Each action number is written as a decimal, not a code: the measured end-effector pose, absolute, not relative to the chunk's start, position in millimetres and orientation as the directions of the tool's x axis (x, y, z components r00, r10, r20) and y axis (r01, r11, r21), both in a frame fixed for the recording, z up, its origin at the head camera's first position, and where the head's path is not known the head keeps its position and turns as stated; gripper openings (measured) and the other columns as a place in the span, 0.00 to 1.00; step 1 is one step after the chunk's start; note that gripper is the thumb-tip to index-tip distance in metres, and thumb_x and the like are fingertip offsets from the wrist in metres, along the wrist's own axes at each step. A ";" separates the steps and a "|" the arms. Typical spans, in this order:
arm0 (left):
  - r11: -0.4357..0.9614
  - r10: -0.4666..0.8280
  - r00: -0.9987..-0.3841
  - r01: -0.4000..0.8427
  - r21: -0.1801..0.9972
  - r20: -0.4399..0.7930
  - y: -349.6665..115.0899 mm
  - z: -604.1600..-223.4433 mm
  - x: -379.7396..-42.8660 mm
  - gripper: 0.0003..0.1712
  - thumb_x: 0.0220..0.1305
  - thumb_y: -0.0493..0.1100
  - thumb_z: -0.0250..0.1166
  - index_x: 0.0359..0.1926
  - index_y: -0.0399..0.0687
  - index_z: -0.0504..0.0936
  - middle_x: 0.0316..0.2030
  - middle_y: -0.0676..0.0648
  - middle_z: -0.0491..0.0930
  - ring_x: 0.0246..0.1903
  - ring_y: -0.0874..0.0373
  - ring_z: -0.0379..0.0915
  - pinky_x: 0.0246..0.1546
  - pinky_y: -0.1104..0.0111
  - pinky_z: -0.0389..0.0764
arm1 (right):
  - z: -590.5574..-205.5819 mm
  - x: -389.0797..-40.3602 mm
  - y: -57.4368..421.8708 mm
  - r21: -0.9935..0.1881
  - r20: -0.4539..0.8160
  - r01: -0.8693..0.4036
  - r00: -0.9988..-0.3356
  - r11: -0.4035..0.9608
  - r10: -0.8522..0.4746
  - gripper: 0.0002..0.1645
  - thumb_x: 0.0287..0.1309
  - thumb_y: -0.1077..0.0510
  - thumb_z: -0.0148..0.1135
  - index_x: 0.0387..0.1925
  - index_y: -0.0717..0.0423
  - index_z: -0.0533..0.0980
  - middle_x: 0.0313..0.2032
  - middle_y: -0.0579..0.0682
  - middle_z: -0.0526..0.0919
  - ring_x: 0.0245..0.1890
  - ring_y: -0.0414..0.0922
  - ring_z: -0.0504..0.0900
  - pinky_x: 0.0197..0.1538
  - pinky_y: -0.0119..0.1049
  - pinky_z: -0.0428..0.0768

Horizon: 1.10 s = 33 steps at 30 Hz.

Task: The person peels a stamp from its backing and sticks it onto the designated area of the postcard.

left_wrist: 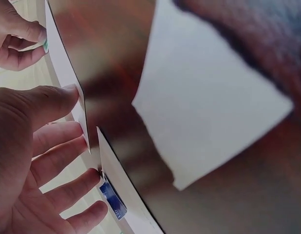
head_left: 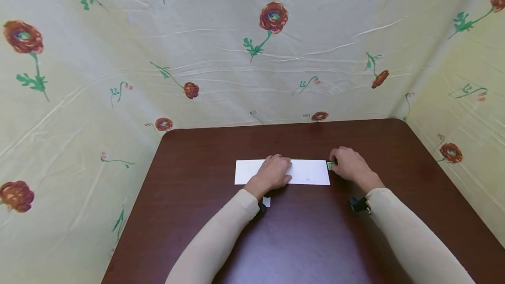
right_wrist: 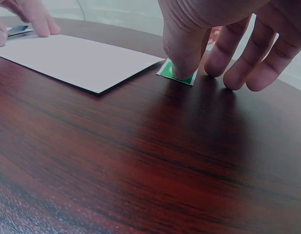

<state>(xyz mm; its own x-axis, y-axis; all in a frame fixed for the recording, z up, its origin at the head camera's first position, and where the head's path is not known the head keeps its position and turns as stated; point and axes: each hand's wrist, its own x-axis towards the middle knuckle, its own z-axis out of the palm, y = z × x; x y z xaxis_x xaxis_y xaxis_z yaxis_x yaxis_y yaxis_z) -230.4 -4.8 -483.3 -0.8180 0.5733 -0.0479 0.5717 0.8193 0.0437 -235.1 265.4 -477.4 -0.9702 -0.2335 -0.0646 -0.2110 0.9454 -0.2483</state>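
Left hand (head_left: 274,171): laid over the middle of a white sheet (head_left: 309,171), fingers loose and clasping nothing. Right hand (head_left: 350,164): thumb and fingertip pinching a small green-and-white square (right_wrist: 190,79), down at the worktop (head_left: 300,240), just beside the sheet's right end.

White sheet: long, flat, lying crosswise on the worktop; one faint printed mark near its lower edge. Second white piece (left_wrist: 136,214): seen from the left wrist under the outer fingers, carrying a blue label (left_wrist: 112,199) with "120" legible; whether it joins the sheet beneath the hand, cannot tell.

White scrap (head_left: 266,202): small, uneven-edged, lying near the left wrist, on the person's side of the sheet.

Worktop: dark reddish brown, rounded far corners. Surround: pale cloth (head_left: 221,34) printed with red-brown flowers and green stems. Sleeves (head_left: 414,236): cream, both arms.
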 end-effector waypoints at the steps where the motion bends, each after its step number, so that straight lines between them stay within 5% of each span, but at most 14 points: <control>1: 0.819 0.573 -0.818 0.571 0.046 -0.046 -4.6 -483.0 -229.7 0.21 0.66 0.53 0.66 0.55 0.50 0.83 0.60 0.51 0.80 0.65 0.47 0.71 0.65 0.51 0.70 | -477.2 -235.1 265.3 -0.254 -0.065 -0.208 -0.971 0.945 -0.231 0.08 0.56 0.57 0.68 0.38 0.55 0.80 0.36 0.53 0.79 0.34 0.50 0.75 0.37 0.46 0.77; 14: 0.823 0.567 -0.822 0.567 0.015 -0.055 -3.6 -478.8 -226.8 0.20 0.65 0.53 0.65 0.55 0.51 0.84 0.63 0.53 0.78 0.70 0.46 0.64 0.67 0.50 0.67 | -470.9 -230.1 266.4 -0.364 -0.039 -0.211 -0.970 0.907 -0.241 0.08 0.59 0.61 0.66 0.40 0.54 0.79 0.31 0.50 0.80 0.30 0.47 0.75 0.34 0.39 0.76; 33: 0.823 0.568 -0.822 0.568 0.011 -0.045 -3.8 -479.7 -224.2 0.22 0.67 0.54 0.63 0.58 0.50 0.82 0.66 0.51 0.74 0.71 0.44 0.61 0.69 0.49 0.65 | -451.5 -224.5 245.3 -0.366 0.049 -0.334 -0.939 0.869 -0.340 0.04 0.56 0.61 0.67 0.34 0.51 0.83 0.27 0.45 0.81 0.27 0.44 0.75 0.33 0.37 0.76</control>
<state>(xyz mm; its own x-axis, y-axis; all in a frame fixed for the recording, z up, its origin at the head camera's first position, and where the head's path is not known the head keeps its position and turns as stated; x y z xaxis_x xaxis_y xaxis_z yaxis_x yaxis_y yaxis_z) -224.2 -3.8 -479.7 -0.8216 0.5682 -0.0452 0.5684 0.8227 0.0108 -224.5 245.3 -451.5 -0.9391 -0.3400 0.0489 -0.3336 0.8689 -0.3657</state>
